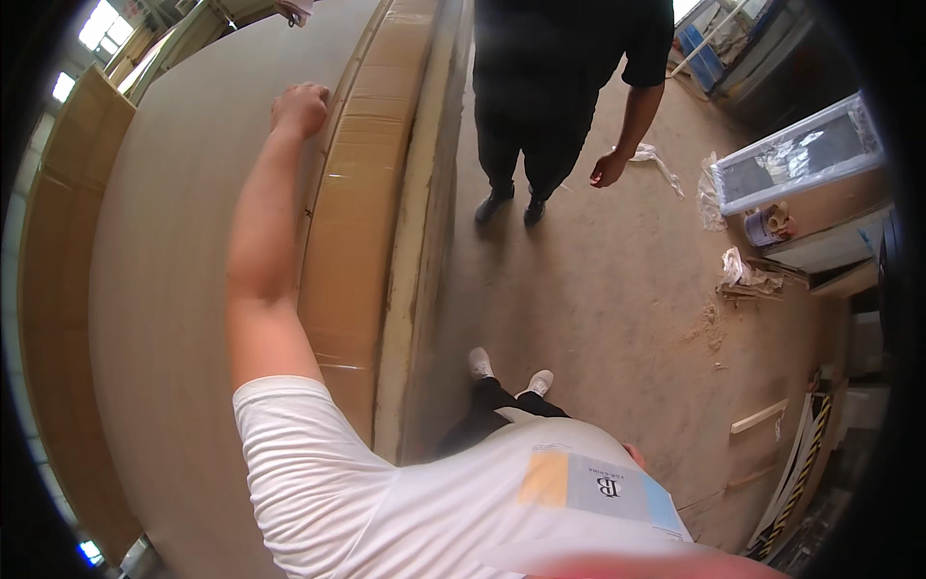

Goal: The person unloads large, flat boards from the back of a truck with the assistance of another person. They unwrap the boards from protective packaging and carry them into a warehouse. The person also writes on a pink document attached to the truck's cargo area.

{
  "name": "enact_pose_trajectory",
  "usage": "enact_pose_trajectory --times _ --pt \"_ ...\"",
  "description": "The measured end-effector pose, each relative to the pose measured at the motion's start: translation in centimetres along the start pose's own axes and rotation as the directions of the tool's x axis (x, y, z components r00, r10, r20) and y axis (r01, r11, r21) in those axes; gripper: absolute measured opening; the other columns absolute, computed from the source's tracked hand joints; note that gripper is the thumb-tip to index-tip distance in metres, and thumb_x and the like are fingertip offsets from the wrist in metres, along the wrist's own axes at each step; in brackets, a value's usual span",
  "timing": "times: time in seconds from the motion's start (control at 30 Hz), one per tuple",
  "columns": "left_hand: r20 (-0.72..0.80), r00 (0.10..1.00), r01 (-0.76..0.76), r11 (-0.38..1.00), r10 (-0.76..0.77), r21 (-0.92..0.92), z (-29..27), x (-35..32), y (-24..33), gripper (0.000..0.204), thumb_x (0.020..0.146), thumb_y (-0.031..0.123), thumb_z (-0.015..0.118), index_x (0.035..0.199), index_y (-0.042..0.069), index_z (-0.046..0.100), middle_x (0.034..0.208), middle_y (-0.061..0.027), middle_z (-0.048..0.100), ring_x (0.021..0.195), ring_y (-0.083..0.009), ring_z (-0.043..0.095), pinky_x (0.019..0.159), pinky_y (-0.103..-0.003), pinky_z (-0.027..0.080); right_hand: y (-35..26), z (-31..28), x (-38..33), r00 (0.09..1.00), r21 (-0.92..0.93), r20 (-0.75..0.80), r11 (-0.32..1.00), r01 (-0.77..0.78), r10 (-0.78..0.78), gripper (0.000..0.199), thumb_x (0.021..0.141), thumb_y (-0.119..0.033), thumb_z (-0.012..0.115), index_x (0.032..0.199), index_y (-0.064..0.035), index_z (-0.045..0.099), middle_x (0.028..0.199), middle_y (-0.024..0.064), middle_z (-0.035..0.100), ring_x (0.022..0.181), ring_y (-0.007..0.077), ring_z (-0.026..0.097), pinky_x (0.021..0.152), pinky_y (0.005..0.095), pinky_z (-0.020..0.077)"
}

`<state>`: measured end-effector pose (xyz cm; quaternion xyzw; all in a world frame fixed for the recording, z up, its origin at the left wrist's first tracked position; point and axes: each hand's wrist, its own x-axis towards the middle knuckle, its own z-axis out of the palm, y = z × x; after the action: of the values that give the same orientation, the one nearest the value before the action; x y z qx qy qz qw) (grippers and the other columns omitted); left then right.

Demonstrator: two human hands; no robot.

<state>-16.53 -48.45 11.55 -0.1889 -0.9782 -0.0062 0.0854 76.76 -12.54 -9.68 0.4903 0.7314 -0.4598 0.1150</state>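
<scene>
Pale grey-beige board (164,289), a very large flat panel, filled the left half of my view, with brown cardboard-wrapped packs stacked along its right edge (362,212) and a dusty concrete floor (598,289) beyond. I had my left arm stretched far out across the panel, and my left hand (301,106) was curled over its far right edge, fingers closed together on the board's rim beside the cardboard. My right hand was out of view, so I could not tell its state. Another person in black clothes (550,77) stood on the floor ahead of me, one hand (608,170) hanging loose at the side. Off to the right stood a foil-wrapped white-framed panel (801,154), and near it lay crumpled plastic scraps (743,270) and a small wooden strip (759,417).
</scene>
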Motion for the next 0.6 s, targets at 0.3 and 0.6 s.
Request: enact_pose_trajectory --times 0.3,0.6 --pt "0.019 1.000 0.011 1.000 -0.011 0.017 -0.7 0.0 1.5 0.041 0.093 0.017 0.044 0.124 0.022 0.070 0.138 0.0023 0.062 0.133 -0.0208 0.050 0.108 -0.045 0.038 -4.4 -1.1 2.4 0.986 0.154 -0.035 0.976 -0.156 0.163 0.043 0.092 -0.023 0.067 0.127 0.0008 0.061 0.103 0.0149 0.073 0.085 0.0191 0.071 0.076 0.0323 0.0550" --pt "-0.093 0.996 -0.017 1.000 0.018 0.013 -3.2 -1.4 2.1 0.035 0.094 0.020 0.047 0.118 0.018 0.073 0.130 -0.0025 0.067 0.132 -0.0206 0.052 0.109 -0.044 0.039 -2.9 -2.7 6.0 0.998 0.147 0.015 0.987 -0.062 0.060 0.042 0.092 -0.021 0.067 0.127 0.0020 0.060 0.103 0.0146 0.073 0.085 0.0190 0.071 0.077 0.0319 0.0557"
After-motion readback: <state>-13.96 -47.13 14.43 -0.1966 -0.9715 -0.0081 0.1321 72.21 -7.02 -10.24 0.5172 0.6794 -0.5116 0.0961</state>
